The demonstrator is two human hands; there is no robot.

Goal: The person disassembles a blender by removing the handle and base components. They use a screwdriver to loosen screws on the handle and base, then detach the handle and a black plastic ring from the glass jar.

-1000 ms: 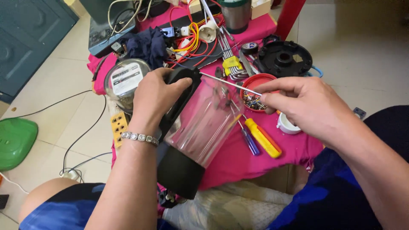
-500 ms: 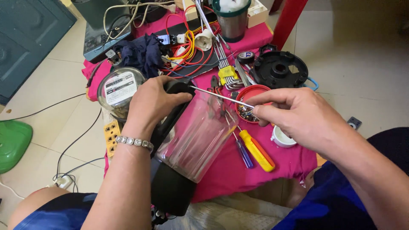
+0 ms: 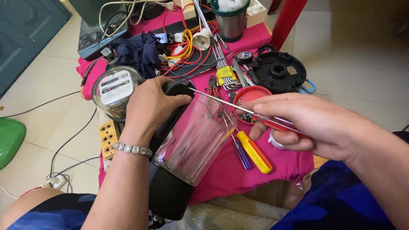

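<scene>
The left hand grips the blender jug tilted over the desk, while the right hand pinches a screwdriver, apparently aiming at the jug's base; steady alignment needed.

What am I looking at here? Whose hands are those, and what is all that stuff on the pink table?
The picture comes from a camera worn on a person's head, so you look down on that person's own two hands. The left hand grips the black top end of a clear blender jug, which lies tilted over the table edge. The right hand holds a red-handled screwdriver; its thin metal shaft points at the jug's top. The table wears a pink cloth. On it lie a yellow-and-red screwdriver, a blue one, a red lid with small metal bits, a round black plastic part, a round glass-covered meter, coloured wires and a metal cup.
</scene>
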